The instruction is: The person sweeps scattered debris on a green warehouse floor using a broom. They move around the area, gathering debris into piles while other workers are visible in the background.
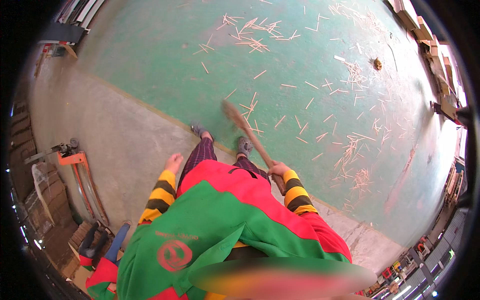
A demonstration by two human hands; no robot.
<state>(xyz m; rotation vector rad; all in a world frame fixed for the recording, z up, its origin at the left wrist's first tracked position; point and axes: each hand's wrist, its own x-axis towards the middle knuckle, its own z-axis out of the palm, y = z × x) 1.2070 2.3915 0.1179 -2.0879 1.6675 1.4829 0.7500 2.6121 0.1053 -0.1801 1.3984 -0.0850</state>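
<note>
My right hand (pixel 279 168) is closed round the handle of a brown broom (pixel 258 145). The broom slants forward and left from my right side, and its blurred head is by several thin wooden sticks (pixel 248 111) on the green floor, just ahead of my shoes. Whether the bristles touch the sticks, I cannot tell. Off to my left side, my left hand (pixel 173 163) hangs with its fingers curled in, and nothing shows in it. More pale sticks (pixel 254 35) lie in loose heaps farther ahead, with others (pixel 354 150) scattered to the right.
An orange pallet jack (pixel 82 175) stands at the left on grey concrete, near stacked brown cardboard (pixel 52 200). Another person (pixel 107 262) is at the lower left. Boxes (pixel 425 30) line the far right edge, and a small brownish object (pixel 376 63) lies among the far right sticks.
</note>
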